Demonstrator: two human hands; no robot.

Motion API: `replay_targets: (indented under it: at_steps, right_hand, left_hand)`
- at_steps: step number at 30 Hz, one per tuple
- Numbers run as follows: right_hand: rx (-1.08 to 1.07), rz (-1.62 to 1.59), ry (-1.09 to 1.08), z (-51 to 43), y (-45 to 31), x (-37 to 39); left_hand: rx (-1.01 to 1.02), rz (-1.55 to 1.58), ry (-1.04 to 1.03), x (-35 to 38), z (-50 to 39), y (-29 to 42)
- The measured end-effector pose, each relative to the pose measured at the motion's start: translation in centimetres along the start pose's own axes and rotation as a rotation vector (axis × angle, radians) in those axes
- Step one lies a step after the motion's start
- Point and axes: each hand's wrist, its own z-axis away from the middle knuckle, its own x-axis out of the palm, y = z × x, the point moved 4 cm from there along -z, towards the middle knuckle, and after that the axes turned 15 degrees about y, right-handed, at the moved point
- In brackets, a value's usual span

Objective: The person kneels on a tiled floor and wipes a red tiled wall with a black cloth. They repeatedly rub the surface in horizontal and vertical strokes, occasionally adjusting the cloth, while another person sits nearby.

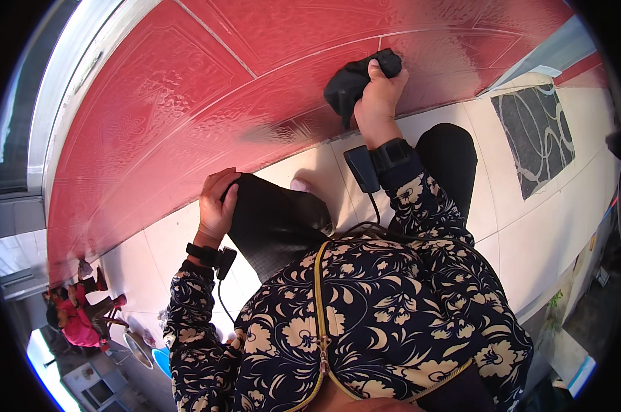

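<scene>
My right hand grips a bunched black cloth and holds it at the red tiled wall, near the wall's lower part. The thumb lies over the cloth, and a loose end hangs down beside the palm. My left hand rests on my knee in black trousers, the fingers curled over it and no object seen in them. Each wrist wears a black strap with a small device and a cable.
A grey patterned mat lies on the pale tiled floor at the right. At the lower left sits another person in a pink top, near a metal basin and a blue basin. A window frame edges the wall.
</scene>
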Motion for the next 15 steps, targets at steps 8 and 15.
replay_targets:
  at_steps: [8,15]
  right_hand:
    - [-0.787,0.301,-0.145,0.1,-2.2,1.5]
    - [-0.698,0.252,-0.163,-4.3,3.6,-2.2]
  left_hand:
    - [0.028,0.023,0.034,-0.6,0.5,-0.1]
    - [-0.002,0.037,0.012,0.0,0.0,-0.3]
